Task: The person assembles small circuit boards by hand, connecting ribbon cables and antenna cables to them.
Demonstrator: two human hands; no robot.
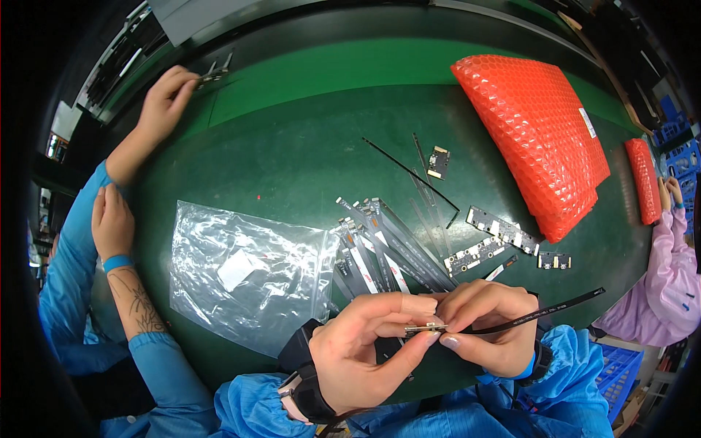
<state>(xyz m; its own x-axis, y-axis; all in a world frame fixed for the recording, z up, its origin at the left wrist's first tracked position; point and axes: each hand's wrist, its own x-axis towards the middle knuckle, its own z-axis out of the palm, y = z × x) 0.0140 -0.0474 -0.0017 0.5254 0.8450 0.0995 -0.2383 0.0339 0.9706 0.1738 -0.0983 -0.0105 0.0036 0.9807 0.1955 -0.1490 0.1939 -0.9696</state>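
My left hand (365, 354) pinches a small circuit board (415, 331) edge-on between thumb and fingers. In my right hand (496, 317), thumb and fingertips grip a black flat ribbon cable (558, 304) close to its end. That end meets the board's edge; whether it sits in a connector is hidden by my fingertips. The cable's free end sticks out to the right. Just beyond my hands lies a loose pile of flat ribbon cables (376, 248). Long circuit boards, one black (504, 228) and one with many pale parts (475, 254), lie to the right of the pile.
A clear zip bag (292, 252) lies left of the cables. Small boards (438, 162) (555, 260) rest on the green table. A red bubble-wrap package (537, 139) stands far right. At left, a co-worker's hand (161, 102) holds a board; a pink-sleeved person (657, 277) is at right.
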